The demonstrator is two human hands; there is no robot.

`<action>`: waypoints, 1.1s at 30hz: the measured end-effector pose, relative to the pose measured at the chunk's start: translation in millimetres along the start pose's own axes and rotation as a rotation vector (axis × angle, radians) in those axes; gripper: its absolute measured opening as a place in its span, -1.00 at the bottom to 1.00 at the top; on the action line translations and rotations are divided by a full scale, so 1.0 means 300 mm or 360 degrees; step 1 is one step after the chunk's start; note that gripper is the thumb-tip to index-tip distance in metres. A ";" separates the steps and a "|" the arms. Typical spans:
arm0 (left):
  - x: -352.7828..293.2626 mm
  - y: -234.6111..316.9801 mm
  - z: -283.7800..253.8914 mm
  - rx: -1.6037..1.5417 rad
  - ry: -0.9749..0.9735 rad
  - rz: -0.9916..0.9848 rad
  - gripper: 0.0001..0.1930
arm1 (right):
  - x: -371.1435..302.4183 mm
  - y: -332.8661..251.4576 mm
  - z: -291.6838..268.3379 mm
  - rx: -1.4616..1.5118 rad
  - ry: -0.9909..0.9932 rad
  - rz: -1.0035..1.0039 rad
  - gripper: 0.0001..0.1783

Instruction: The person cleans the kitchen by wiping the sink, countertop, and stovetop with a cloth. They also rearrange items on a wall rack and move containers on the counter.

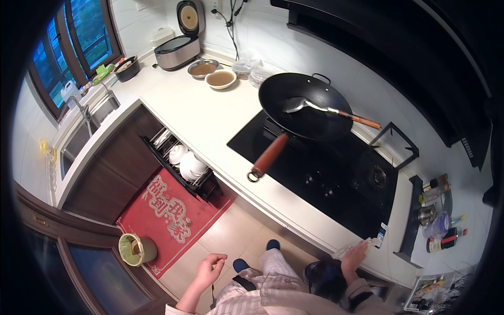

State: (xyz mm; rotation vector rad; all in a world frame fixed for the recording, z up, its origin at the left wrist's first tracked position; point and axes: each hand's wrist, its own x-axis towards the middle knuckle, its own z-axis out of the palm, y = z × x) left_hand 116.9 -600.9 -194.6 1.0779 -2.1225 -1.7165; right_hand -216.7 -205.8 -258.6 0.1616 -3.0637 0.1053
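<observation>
My right hand point(355, 257) presses down on the counter's front edge, near the stove's right corner. Under it, and showing on both sides of the fingers, is a pale crumpled cloth point(373, 242). My left hand point(211, 266) hangs in the air in front of my body, its fingers curled in with nothing visible in them. On the black glass stove point(320, 178) stands a large black wok point(320, 123) with a red-brown handle pointing toward me. A metal spatula point(328, 109) with a wooden grip rests inside the wok.
A black pan rack point(401, 147) stands behind the stove, bottles and jars point(436, 210) to its right. Farther left are two bowls point(220, 79), an open rice cooker point(178, 51) and a sink point(79, 139). A pulled-out dish drawer point(191, 168) juts over the red mat point(170, 212), near a bin point(147, 251).
</observation>
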 end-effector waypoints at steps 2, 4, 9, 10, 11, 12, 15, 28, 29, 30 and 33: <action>0.061 0.032 -0.026 0.0072 -0.0074 0.0093 -0.83 | -0.007 -0.163 -0.018 0.0173 -0.0017 -0.0219 -0.33; 0.144 0.079 -0.049 0.0206 -0.0162 0.0245 -0.82 | 0.009 -0.336 -0.043 0.0218 -0.0096 -0.0412 -0.32; 0.352 0.195 -0.110 0.0337 -0.0286 0.0390 -0.82 | 0.119 -0.675 -0.094 0.0218 -0.0187 -0.0675 -0.29; 0.389 0.217 -0.131 0.0337 -0.0292 0.0393 -0.82 | 0.145 -0.730 -0.098 0.0344 -0.0210 -0.0655 -0.29; 0.414 0.234 -0.149 0.0331 -0.0303 0.0394 -0.81 | 0.162 -0.772 -0.102 0.0461 -0.0238 -0.0631 -0.28; 0.445 0.248 -0.164 0.0318 -0.0308 0.0408 -0.81 | 0.180 -0.812 -0.106 0.0596 -0.0255 -0.0612 -0.28; 0.534 0.268 -0.212 0.0383 -0.0327 0.0478 -0.81 | 0.236 -0.971 -0.078 0.0640 -0.0334 -0.0833 -0.28; 0.912 0.091 -0.761 0.0406 -0.0588 0.0267 -0.81 | 0.141 -1.083 0.026 0.0608 0.0411 0.0291 -0.33; 0.956 0.095 -0.810 0.0440 -0.0610 0.0308 -0.81 | 0.149 -1.125 0.048 0.0716 0.0437 0.0302 -0.34; 0.992 0.105 -0.853 0.0458 -0.0613 0.0393 -0.81 | 0.156 -1.170 0.062 0.0833 0.0425 0.0370 -0.35; 1.110 0.162 -0.922 0.0394 -0.0647 0.0221 -0.80 | 0.151 -1.352 0.113 0.0611 0.0189 0.0094 -0.13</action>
